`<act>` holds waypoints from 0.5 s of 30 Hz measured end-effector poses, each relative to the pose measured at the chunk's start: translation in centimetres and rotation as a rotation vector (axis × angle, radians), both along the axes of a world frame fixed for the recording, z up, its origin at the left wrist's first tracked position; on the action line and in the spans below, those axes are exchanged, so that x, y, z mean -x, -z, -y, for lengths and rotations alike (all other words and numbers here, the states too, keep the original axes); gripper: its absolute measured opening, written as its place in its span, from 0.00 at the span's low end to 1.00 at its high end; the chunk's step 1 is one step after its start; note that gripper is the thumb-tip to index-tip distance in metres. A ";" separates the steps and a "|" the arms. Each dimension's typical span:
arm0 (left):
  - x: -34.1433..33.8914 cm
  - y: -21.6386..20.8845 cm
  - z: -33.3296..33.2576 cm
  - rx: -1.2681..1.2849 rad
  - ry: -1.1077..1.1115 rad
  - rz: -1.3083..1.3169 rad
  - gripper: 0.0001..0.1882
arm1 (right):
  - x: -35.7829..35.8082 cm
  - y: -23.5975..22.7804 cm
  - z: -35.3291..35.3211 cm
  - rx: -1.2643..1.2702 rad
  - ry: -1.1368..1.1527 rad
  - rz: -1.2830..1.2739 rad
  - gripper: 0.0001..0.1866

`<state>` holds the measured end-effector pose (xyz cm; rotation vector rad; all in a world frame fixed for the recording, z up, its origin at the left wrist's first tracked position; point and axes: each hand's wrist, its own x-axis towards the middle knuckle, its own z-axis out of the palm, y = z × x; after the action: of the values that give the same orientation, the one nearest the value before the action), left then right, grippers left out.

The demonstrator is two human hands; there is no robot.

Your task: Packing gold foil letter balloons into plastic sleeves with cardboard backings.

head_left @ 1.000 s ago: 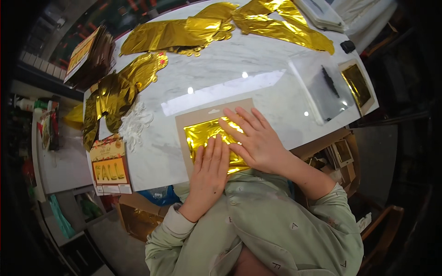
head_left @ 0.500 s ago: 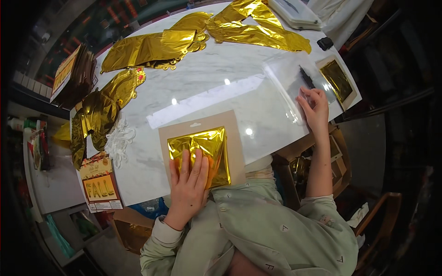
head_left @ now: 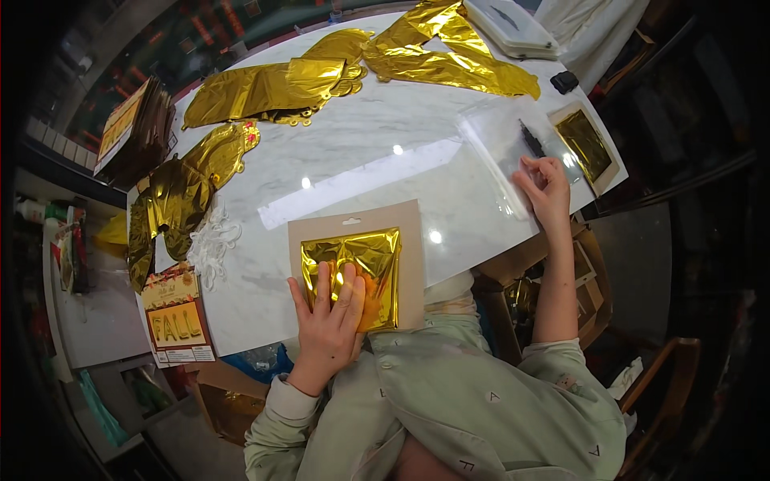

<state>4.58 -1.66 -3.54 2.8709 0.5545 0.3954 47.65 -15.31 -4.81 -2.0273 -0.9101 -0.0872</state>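
My left hand (head_left: 327, 321) lies with fingers spread on a folded gold foil balloon (head_left: 377, 248), pressing it onto a brown backing card (head_left: 409, 276) with a hanging slot. That card sits at the near edge of the table, in front of my body. Over to the right, my right hand (head_left: 547, 191) has thumb and fingers pinched together at a clear plastic bag (head_left: 491, 144), which seems to lie in a stack. A dark slim object (head_left: 530, 139) shows at the bags, just beyond my fingertips.
Flat gold foil balloons (head_left: 241, 94) line the far and left sides of the marble-look table (head_left: 361, 172). White strings (head_left: 215, 240) and a printed card (head_left: 178, 321) lie at left, below a card stack (head_left: 132, 128). Another foil-covered card (head_left: 584, 144) rests at the right edge.
The backing card with the folded foil has turned slightly straighter and shifted a little right under my left hand. My right hand's fingers have drawn slightly closer together at the bags.
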 end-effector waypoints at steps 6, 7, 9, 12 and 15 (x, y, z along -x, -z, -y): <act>0.1 0.2 -0.1 -0.024 0.007 0.009 0.36 | -0.6 0.4 0.0 0.007 0.008 -0.063 0.12; 0.1 0.2 -0.1 -0.023 0.010 0.018 0.36 | -0.8 0.5 -0.1 0.005 0.005 -0.061 0.12; 0.2 0.3 0.0 -0.021 0.011 0.026 0.36 | -1.2 0.8 -0.1 -0.065 0.032 -0.117 0.09; 0.4 1.0 -0.1 -0.019 0.019 0.086 0.37 | -2.0 0.8 0.1 -0.116 0.044 -0.101 0.08; 1.0 2.0 -0.2 -0.041 0.028 0.144 0.36 | 0.7 -2.3 -0.9 -0.157 0.184 0.054 0.08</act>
<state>3.59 -1.44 -5.55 2.8561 0.4855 0.6098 46.90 -14.43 -2.48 -1.9644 -0.7250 -0.3069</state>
